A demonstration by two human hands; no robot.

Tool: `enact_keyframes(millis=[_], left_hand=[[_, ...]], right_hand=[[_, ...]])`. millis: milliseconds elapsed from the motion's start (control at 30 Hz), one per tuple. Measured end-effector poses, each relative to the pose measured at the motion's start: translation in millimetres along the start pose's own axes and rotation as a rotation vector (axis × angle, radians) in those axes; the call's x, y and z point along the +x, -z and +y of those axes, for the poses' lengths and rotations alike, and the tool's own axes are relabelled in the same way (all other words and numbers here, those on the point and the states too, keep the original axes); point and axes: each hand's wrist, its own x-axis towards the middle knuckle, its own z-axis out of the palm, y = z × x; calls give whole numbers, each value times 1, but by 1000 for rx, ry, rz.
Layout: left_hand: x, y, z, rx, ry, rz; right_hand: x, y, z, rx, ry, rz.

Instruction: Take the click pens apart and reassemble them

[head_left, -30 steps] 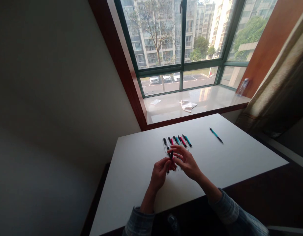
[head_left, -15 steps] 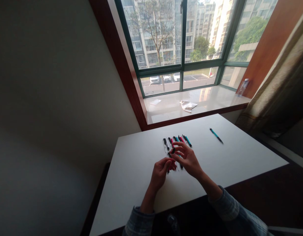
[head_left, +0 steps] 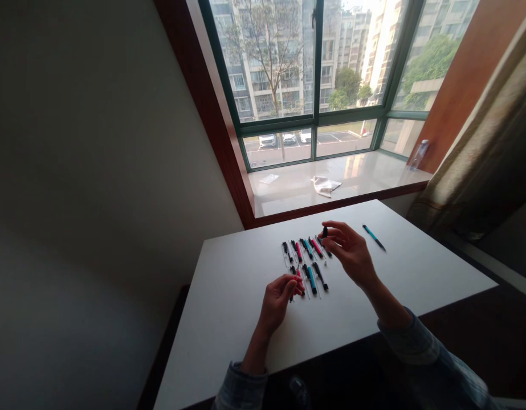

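In the head view, the right hand (head_left: 352, 253) has its grip pinched on a small black plastic pen piece (head_left: 325, 232), roughly upright, nearer the white desk's (head_left: 237, 319) far edge than the left hand (head_left: 276, 300), whose grip closes on a slim dark pen part (head_left: 297, 266), mostly hidden. Between them, black, red and teal plastic pen parts (head_left: 312, 280) lie in two rows, slanting toward the near edge. A clear plastic bottle (head_left: 419, 155), contents unclear, stands beyond the far edge.
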Motion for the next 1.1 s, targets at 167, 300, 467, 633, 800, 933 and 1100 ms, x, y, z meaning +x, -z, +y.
enact_keyframes(millis=[167,300,467,633,800,933,1100], left_hand=[[1,0,1,4,-4,4],[2,-1,1,2,-2,6],[2,1,-1,15,7,13],[2,1,-2,23,4,22],[3,1,-4,19,4,37],[3,3,-6,22,10,36],[3,5,-7,34,16,40]], right_hand=[[-25,48,42,-444,-146,-15],[-48,70,71,-724,-173,-71],[-55,80,78,-808,-263,-263],[-48,90,68,-707,-289,-476],[-42,96,65,-633,-275,-548],[-34,95,71,-574,-307,-576],[-24,89,83,-593,-321,-576]])
